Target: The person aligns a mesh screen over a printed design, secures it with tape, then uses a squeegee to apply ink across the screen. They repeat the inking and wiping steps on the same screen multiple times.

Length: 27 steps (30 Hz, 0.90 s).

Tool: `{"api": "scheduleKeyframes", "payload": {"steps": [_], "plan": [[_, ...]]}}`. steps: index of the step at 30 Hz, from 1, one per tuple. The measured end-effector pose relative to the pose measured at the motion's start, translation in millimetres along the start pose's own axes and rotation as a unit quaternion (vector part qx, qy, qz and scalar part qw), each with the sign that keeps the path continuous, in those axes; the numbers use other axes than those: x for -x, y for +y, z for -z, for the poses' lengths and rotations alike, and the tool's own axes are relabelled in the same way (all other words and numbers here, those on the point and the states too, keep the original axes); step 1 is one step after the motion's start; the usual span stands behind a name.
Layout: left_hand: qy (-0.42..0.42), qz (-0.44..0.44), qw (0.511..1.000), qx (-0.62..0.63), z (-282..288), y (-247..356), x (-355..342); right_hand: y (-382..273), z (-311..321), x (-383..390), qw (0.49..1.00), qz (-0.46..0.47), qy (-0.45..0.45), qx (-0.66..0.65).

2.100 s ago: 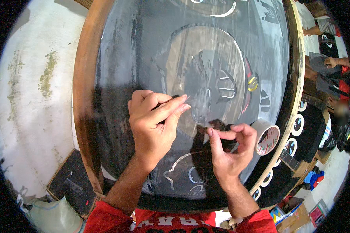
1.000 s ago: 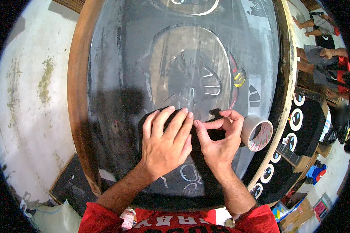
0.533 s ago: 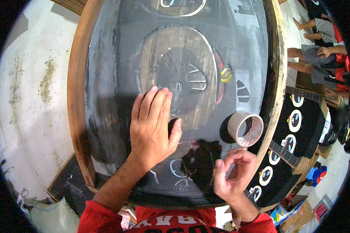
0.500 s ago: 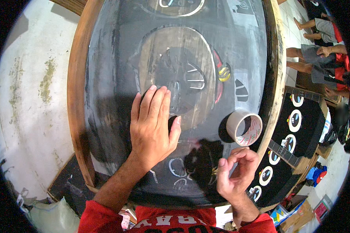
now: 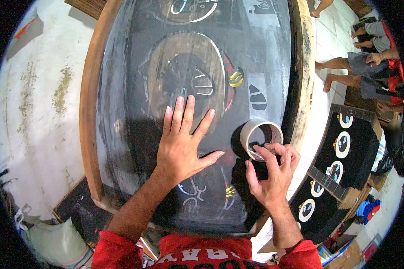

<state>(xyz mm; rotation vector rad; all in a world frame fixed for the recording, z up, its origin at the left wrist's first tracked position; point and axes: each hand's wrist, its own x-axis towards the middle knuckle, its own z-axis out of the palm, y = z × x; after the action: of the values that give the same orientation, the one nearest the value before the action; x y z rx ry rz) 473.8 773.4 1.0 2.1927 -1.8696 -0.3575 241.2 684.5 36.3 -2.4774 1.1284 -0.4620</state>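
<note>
The dark surface [image 5: 125, 76] has a wooden frame [image 5: 89, 98]. Over its middle, the left hand [image 5: 180, 151] is palm down with fingers spread. Apart from it, the right hand [image 5: 274, 179] bends around the near rim of the tape roll [image 5: 246, 138], on the surface's right side; whether it clamps, I cannot tell.

The tape roll [image 5: 246, 138] is whitish; the board [image 5: 238, 42] is streaked grey and black.
</note>
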Motion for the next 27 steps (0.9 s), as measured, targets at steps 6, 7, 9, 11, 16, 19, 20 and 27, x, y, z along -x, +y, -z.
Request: {"api": "scheduleKeyframes", "payload": {"steps": [6, 7, 9, 11, 16, 19, 20, 27], "plan": [[-0.005, -0.013, 1.0, 0.006, 1.8, -0.2, -2.0, 9.1, -1.3, 1.2, 0.999, 0.032, 0.007, -0.016], [0.026, -0.01, 0.997, 0.072, 3.7, -1.1, -2.7, 9.4, -0.7, 0.9, 0.999, 0.035, 0.008, -0.019], [0.088, -0.004, 0.975, 0.204, 9.2, -3.8, -1.4, 9.8, 1.3, 0.1, 0.999, 0.04, 0.005, -0.025], [0.129, 0.018, 0.983, 0.132, 17.9, -4.4, 11.3, 10.2, 3.7, -0.6, 0.999, 0.047, -0.003, -0.017], [0.173, 0.144, 0.97, 0.091, 29.0, 16.5, 81.5, 11.5, 5.4, -0.6, 0.998, 0.064, -0.006, 0.001], [0.165, 0.229, 0.954, 0.099, 32.5, 30.8, 134.2, 12.8, 5.3, -2.8, 0.997, 0.078, 0.005, -0.002], [0.167, 0.246, 0.95, 0.094, 35.2, 35.5, 151.2, 13.5, 5.7, -5.0, 0.996, 0.087, 0.011, -0.002], [0.202, 0.357, 0.908, 0.088, 45.2, 62.0, 245.1, -4.0, 5.3, -26.8, 0.991, 0.115, 0.049, -0.038]]}}
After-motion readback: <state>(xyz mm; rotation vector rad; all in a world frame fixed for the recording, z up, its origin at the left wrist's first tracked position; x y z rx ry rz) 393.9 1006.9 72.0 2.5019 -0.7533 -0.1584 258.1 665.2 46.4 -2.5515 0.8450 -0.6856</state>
